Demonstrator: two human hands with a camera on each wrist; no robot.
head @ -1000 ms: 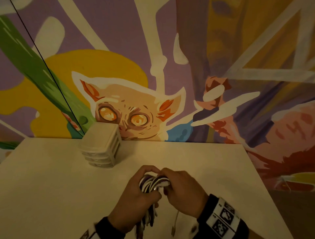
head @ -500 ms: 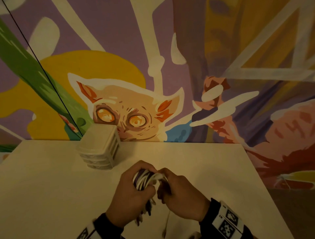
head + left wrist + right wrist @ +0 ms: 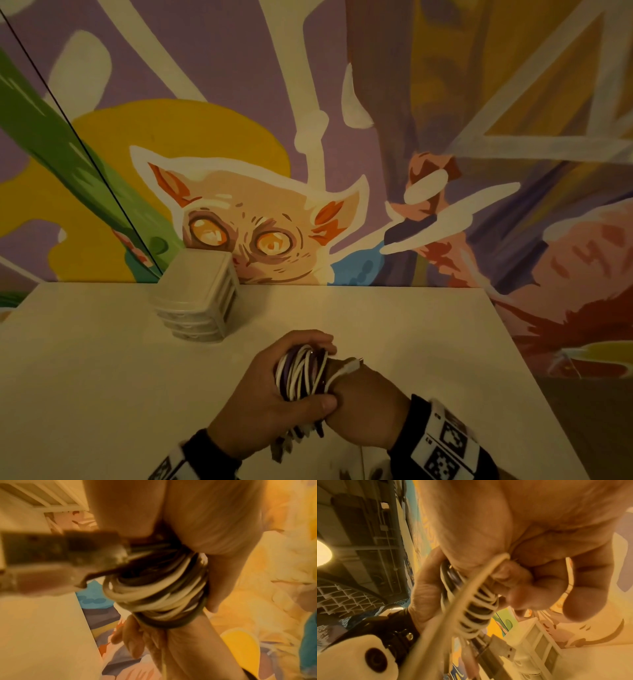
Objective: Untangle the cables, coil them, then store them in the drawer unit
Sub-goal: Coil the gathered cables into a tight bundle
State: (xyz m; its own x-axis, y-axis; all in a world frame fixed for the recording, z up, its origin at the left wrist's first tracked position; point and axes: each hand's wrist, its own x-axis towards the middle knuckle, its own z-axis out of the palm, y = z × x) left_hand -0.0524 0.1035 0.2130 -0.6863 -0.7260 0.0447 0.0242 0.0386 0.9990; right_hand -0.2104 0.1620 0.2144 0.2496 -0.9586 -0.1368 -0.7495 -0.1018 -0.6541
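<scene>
A coil of white and purple cables (image 3: 301, 373) is held upright above the table (image 3: 102, 394). My left hand (image 3: 274, 387) grips it, fingers over the top and thumb underneath. Pressed against the coil's right side, my right hand (image 3: 359, 411) pinches a white cable (image 3: 471, 588) that runs across the coil (image 3: 477, 601). That cable's white plug (image 3: 351, 367) sticks up above the right hand. Loose plug ends (image 3: 298, 435) hang below the coil, one a USB plug (image 3: 503, 646). The left wrist view shows the coil (image 3: 157, 588) close up. The beige drawer unit (image 3: 198, 298) stands at the back left, drawers closed.
The white table meets a painted mural wall (image 3: 308, 171) at the back. Its right edge (image 3: 513, 377) drops off to the floor. A thin black line (image 3: 85, 154) runs diagonally down the wall behind the drawer unit.
My right hand has carried the white cable round the coil, and its plug now sticks up above that hand. The left hand's thumb has shifted under the coil.
</scene>
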